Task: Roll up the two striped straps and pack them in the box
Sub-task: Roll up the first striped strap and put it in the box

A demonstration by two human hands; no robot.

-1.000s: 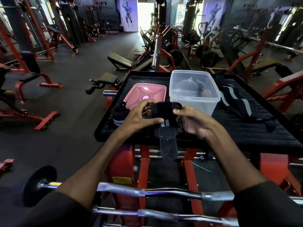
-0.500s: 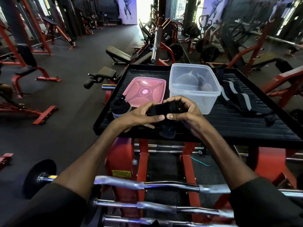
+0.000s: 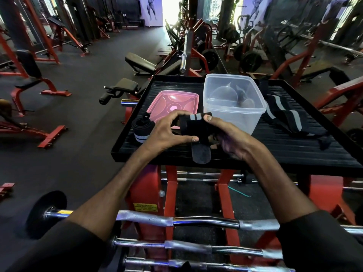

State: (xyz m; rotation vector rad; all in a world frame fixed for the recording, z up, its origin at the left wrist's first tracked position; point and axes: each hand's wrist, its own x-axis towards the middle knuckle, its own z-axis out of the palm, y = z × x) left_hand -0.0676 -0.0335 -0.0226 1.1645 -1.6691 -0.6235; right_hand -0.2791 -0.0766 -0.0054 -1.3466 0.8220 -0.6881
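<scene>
Black cloth strap with grey stripes (image 3: 193, 124) is pinched by the curled fingers of left hand (image 3: 167, 132) and right hand (image 3: 229, 136), so the roll cannot spring open. Its loose end (image 3: 201, 154) hangs under them. Clear plastic box (image 3: 245, 118) waits just behind.

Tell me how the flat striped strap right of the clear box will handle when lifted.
The striped strap lies limp in loose folds on the tray, so it will probably droop and dangle. It looks like thin fabric, likely light, unlikely to roll.
</scene>
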